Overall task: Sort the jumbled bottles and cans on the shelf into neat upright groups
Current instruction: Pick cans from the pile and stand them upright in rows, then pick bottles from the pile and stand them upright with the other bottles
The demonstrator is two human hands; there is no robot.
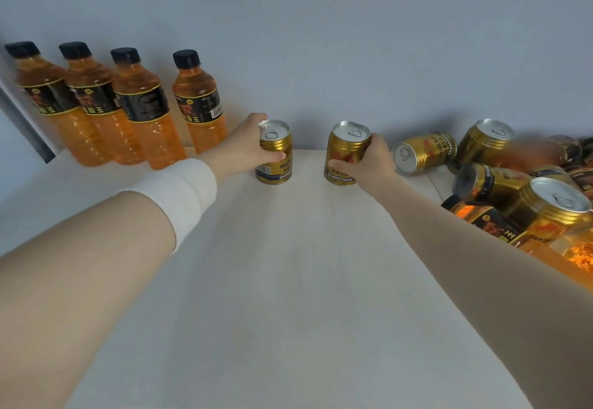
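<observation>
Several orange drink bottles (141,107) with black caps stand upright in a row along the back wall at the left. My left hand (247,145) grips an upright gold can (276,158) just right of that row. My right hand (373,165) grips a second upright gold can (345,155) a short way to the right. At the right lies a jumble of gold cans (423,152) and orange bottles (481,219), some on their sides, some upright.
The white shelf (288,280) stretches toward me between my forearms. The grey back wall (321,39) stands right behind the cans. A white sleeve cuff (183,193) covers my left forearm. A dark shelf edge (22,120) is at far left.
</observation>
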